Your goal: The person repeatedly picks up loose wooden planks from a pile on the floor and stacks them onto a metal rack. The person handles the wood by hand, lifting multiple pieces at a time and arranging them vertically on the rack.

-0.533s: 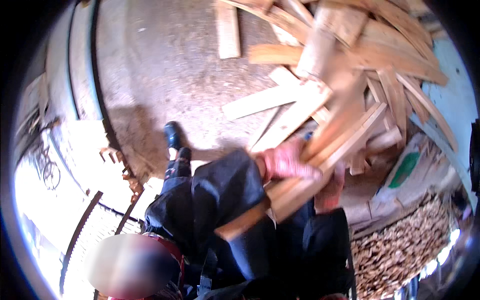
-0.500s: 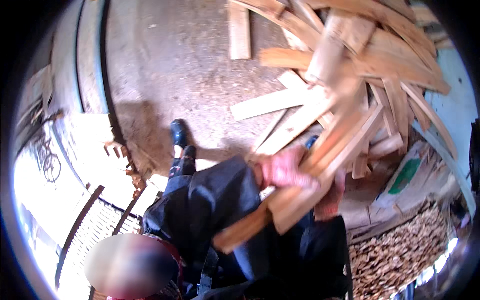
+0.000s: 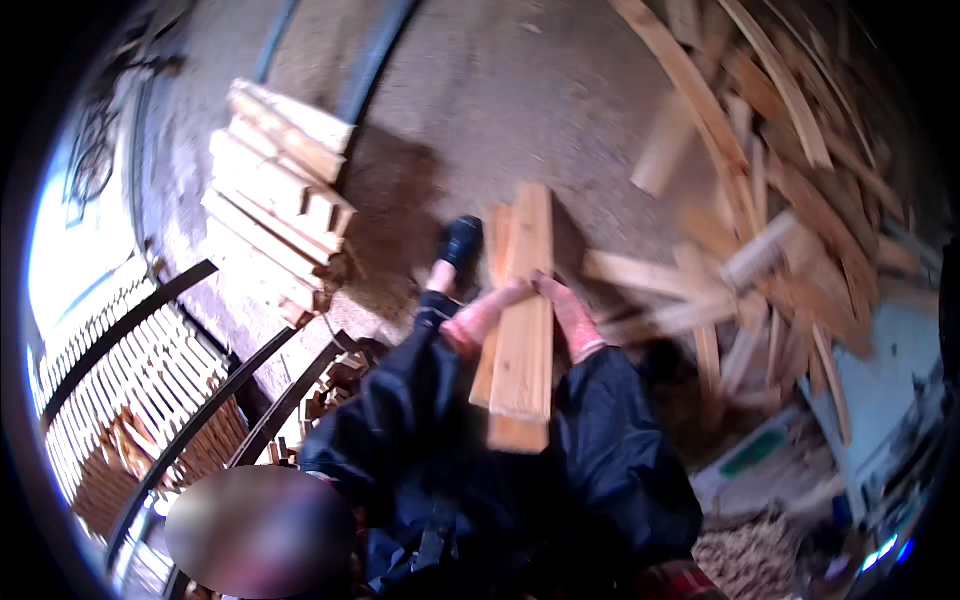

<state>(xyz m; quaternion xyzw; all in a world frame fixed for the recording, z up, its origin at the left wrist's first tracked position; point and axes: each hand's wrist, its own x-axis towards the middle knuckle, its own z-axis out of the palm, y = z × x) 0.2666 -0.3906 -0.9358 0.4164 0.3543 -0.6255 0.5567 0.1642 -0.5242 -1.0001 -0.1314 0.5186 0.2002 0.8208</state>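
My left hand point(image 3: 484, 318), in a pinkish-red glove, grips the left side of a small bundle of wooden boards point(image 3: 522, 345). My right hand point(image 3: 571, 318), gloved alike, closes on the bundle's right side. The light-brown boards lie roughly parallel and overlap, their ends uneven, pointing away from my body. They are held in front of me, between my arms. My fingertips are partly hidden and blurred against the wood. Left of the boards' far end, a dark shoe point(image 3: 461, 242) stands on the floor.
A loose pile of boards point(image 3: 715, 130) spreads over the right side, with a pale blue panel point(image 3: 875, 375) beside it. To the left sits a neater stack of boards point(image 3: 275, 190). Dark curved bars point(image 3: 130, 335) cross before more stacked wood point(image 3: 130, 440). Wood chips point(image 3: 750, 550) lie lower right.
The view has swung toward the left, so the loose pile sits farther right. The boards in my hands have turned from slanting to nearly straight ahead, away from the pile.
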